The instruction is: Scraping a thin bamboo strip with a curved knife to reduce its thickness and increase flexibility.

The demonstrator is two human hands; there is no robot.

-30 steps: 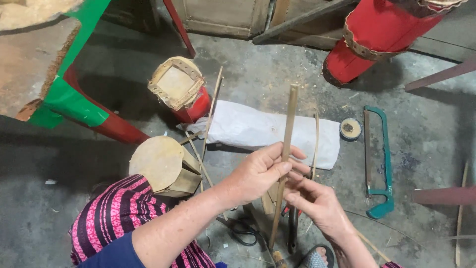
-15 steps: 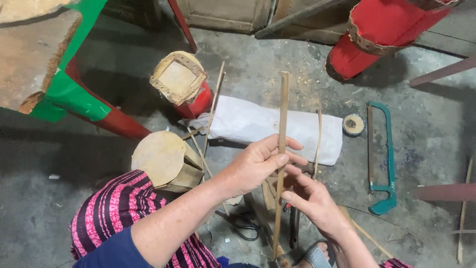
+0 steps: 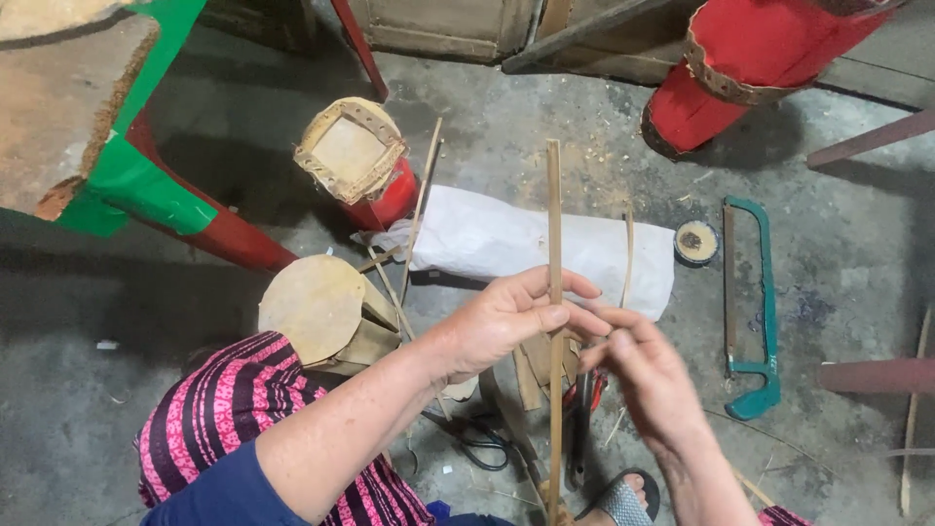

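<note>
Pinching an upright bamboo strip (image 3: 553, 244) between left hand (image 3: 506, 317) and right hand (image 3: 648, 375), green hacksaw (image 3: 755, 302) at three o'clock, likely inspecting, steady grip needed next.

Grey concrete floor (image 3: 195, 409) bearing a white sack (image 3: 526, 244), a green hacksaw (image 3: 760, 312), a tape roll (image 3: 696, 242), black scissors (image 3: 482, 443) and scattered bamboo strips (image 3: 417, 214).

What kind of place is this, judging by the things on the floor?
Probably a small craft workshop, perhaps for making drums: a bare concrete floor with a teal-framed hacksaw, red drum-like shells, and a thin bamboo strip held in both hands.
</note>
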